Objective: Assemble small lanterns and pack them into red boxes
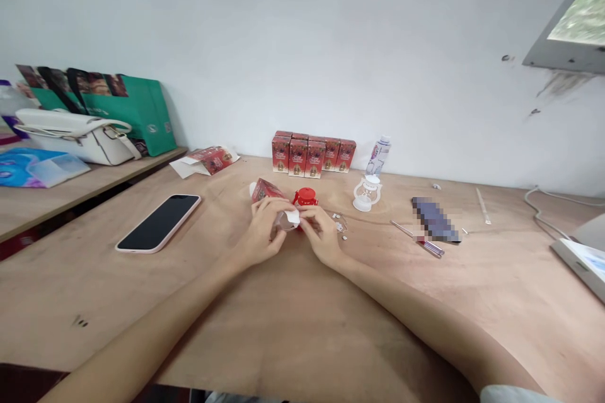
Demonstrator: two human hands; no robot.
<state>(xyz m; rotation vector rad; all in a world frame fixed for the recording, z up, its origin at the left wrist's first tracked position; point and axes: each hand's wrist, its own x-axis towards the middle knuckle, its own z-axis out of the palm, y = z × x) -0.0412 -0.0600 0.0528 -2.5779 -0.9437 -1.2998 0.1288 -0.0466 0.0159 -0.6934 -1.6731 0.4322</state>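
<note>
Between my hands is a small red printed cardboard box, lying tilted with its open end toward me. My left hand is closed around the box, its fingers over the top and its thumb below. My right hand pinches the white end flap of the same box. Just behind my fingers stands a red miniature lantern, its lower part hidden by my hands. The inside of the box cannot be made out.
Red boxes stand in rows by the wall, near a bottle and a white lantern. Rightward lie small white scraps, a screwdriver and a dark pixelated object. Leftward are a phone and a flattened box.
</note>
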